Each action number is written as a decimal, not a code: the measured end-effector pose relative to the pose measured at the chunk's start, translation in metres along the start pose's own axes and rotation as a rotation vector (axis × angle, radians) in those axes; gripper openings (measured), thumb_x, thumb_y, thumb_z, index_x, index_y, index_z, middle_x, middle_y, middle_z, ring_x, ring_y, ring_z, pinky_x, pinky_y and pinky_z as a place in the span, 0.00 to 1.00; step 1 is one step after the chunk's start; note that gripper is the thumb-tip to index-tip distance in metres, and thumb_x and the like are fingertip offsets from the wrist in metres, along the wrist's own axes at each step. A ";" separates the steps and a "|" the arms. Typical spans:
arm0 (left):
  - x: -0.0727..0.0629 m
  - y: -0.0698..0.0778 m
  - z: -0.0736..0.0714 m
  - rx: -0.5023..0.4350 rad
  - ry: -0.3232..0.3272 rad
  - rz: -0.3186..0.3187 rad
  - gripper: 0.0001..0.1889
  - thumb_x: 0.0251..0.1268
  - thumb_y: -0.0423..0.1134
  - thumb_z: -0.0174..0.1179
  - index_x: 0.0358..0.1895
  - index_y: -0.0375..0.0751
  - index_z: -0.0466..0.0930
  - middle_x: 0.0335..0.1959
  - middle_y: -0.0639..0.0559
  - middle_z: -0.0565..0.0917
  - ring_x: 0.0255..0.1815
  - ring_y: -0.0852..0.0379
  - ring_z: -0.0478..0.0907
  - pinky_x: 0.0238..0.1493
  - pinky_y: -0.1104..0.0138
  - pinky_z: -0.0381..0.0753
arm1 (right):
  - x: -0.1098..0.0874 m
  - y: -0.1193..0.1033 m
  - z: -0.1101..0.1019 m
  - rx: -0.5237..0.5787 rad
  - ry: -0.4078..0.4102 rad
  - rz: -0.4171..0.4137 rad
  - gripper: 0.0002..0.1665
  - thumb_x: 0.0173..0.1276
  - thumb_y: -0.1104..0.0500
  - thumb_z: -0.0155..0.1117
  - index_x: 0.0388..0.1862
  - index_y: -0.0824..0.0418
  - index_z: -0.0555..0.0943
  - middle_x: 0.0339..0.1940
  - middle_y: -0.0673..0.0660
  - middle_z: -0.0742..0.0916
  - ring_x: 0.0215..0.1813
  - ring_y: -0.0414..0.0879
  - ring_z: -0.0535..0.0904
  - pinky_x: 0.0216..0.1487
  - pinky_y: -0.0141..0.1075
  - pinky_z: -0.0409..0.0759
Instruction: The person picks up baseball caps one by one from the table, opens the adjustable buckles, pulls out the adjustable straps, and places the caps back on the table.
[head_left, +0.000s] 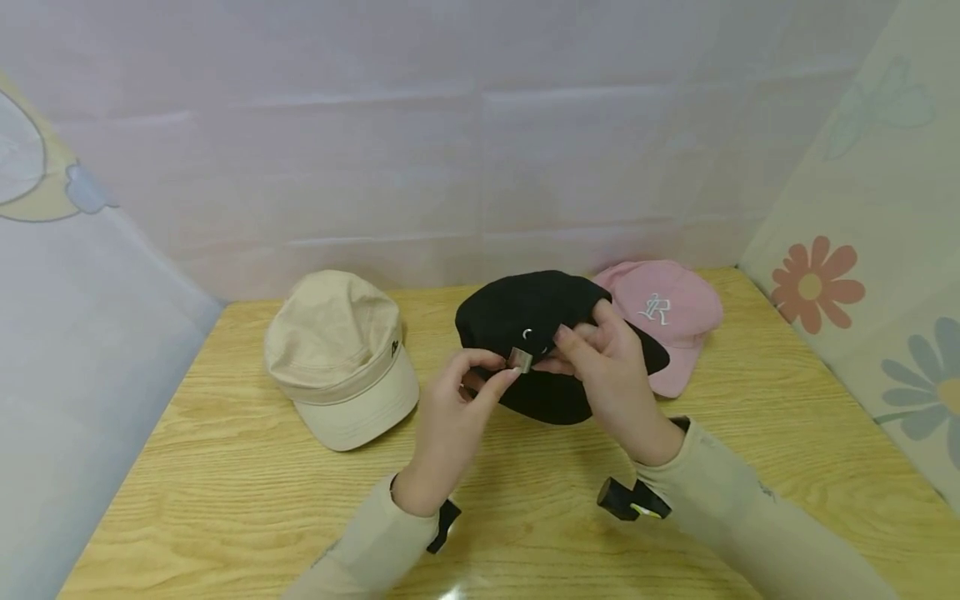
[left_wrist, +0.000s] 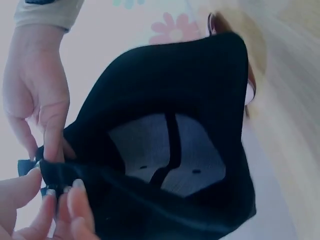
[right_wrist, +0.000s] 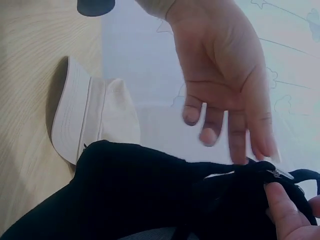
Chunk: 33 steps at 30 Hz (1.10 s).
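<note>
A black cap is held up by both hands above the wooden table, its strap and small metal buckle facing me. My left hand pinches the strap at the buckle between thumb and fingers. At the cap's right side, my right hand grips the edge beside the strap opening, some fingers tucked behind the cloth. In the left wrist view the cap's grey inner lining shows, with dark seam tape across it. The right wrist view shows the strap and buckle between the two hands.
On the table, a beige cap sits to the left, its brim toward me. A pink cap with a white embroidered letter lies behind the black cap on the right. Pale cloth walls with printed flowers enclose the table's back and sides.
</note>
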<state>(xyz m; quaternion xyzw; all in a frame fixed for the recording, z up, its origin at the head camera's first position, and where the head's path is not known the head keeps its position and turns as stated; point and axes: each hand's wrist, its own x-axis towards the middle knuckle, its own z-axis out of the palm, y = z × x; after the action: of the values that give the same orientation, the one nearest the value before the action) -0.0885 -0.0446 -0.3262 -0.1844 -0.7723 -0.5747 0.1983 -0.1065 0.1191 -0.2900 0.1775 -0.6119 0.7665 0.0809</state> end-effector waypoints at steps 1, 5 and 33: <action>0.001 0.000 -0.001 0.035 0.011 0.063 0.09 0.58 0.31 0.68 0.40 0.35 0.80 0.36 0.48 0.81 0.27 0.56 0.75 0.27 0.68 0.76 | 0.000 0.000 0.000 0.006 -0.001 0.002 0.10 0.69 0.76 0.48 0.46 0.68 0.69 0.28 0.51 0.87 0.32 0.43 0.86 0.38 0.39 0.85; 0.005 -0.001 -0.004 0.219 0.043 0.311 0.13 0.53 0.30 0.72 0.42 0.35 0.80 0.34 0.48 0.80 0.23 0.58 0.72 0.23 0.70 0.73 | 0.001 -0.001 -0.002 0.022 -0.012 0.004 0.12 0.70 0.76 0.47 0.49 0.68 0.68 0.31 0.52 0.88 0.35 0.44 0.87 0.37 0.40 0.85; 0.031 0.013 -0.023 0.855 -0.206 0.826 0.21 0.54 0.48 0.73 0.38 0.38 0.73 0.23 0.54 0.70 0.13 0.64 0.63 0.13 0.76 0.61 | -0.003 -0.004 0.000 -0.079 -0.026 0.184 0.04 0.72 0.75 0.47 0.39 0.70 0.63 0.25 0.51 0.86 0.29 0.42 0.85 0.34 0.36 0.84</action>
<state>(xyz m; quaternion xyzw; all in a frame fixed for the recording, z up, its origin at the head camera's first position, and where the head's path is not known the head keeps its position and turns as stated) -0.1056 -0.0617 -0.2934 -0.4276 -0.8147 -0.0678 0.3858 -0.1018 0.1202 -0.2872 0.1275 -0.6563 0.7436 0.0091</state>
